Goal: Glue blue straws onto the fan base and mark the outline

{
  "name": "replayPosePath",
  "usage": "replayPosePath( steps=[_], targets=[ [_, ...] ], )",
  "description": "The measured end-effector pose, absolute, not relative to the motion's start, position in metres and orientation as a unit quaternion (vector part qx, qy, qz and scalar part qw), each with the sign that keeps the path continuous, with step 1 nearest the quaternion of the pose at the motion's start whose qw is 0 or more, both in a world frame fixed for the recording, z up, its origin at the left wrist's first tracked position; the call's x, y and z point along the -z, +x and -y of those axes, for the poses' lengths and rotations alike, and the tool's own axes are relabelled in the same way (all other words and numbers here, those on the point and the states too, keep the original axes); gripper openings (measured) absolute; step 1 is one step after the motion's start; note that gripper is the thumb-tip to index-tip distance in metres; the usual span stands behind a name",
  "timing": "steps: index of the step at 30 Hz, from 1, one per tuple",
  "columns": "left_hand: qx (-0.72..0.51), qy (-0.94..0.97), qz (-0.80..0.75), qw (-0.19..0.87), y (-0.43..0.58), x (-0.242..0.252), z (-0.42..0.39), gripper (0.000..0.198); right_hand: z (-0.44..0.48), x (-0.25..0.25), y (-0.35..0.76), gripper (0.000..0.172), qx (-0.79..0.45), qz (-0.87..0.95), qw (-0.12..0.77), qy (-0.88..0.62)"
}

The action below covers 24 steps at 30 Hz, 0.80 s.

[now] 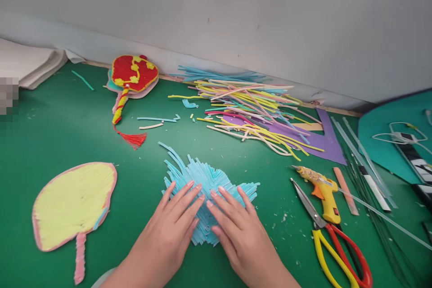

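A light-blue piece made of pipe cleaners point(205, 175) lies flat on the green table, its strips set side by side with loose ends sticking out at the edges. My left hand point(173, 227) rests on its left half, fingers stretched out. On the right half lies my right hand point(243, 231), its fingers also outstretched and slightly spread. Both hands press from above and hide part of the blue strips. To the left is a fan-shaped piece point(76, 204), yellow with a pink rim and a pink handle.
Behind stand a red and yellow fan point(135, 74) with a red tassel point(134, 139) and a heap of coloured pipe cleaners point(249, 99) over purple sheet point(332, 144). At right lie scissors point(319, 222), a yellow glue gun point(322, 186), glue sticks point(364, 157) and green wires point(374, 216).
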<state>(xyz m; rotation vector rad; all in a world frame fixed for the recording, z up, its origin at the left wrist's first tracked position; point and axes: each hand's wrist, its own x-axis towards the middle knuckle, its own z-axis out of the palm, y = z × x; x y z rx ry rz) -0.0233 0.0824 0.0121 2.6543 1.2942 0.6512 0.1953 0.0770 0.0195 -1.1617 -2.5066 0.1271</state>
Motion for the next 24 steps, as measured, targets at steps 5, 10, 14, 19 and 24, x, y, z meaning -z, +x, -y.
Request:
replayPosePath(
  steps=[5, 10, 14, 19, 24],
  targets=[
    [-0.176, 0.902, -0.394, 0.008, -0.023, -0.008, -0.088, 0.038, -0.078, -0.005, 0.192, 0.044, -0.021, 0.908, 0.131, -0.398],
    [-0.166, 0.908, -0.384, -0.001, -0.024, -0.004, -0.092, 0.035, -0.082, 0.001, 0.2, 0.048, 0.022, 0.887, 0.109, -0.448],
    [-0.177, 0.905, -0.386, 0.006, -0.023, -0.003, -0.092, 0.035, -0.082, 0.0, 0.204, 0.053, 0.029, 0.879, 0.106, -0.463],
    [-0.197, 0.895, -0.399, 0.018, -0.02, -0.005, -0.09, 0.031, -0.08, 0.001, 0.204, 0.06, 0.013, 0.878, 0.105, -0.466],
    [-0.205, 0.888, -0.411, 0.037, -0.018, -0.005, -0.087, 0.031, -0.081, 0.003, 0.204, 0.059, 0.01, 0.871, 0.094, -0.482]
  ],
)
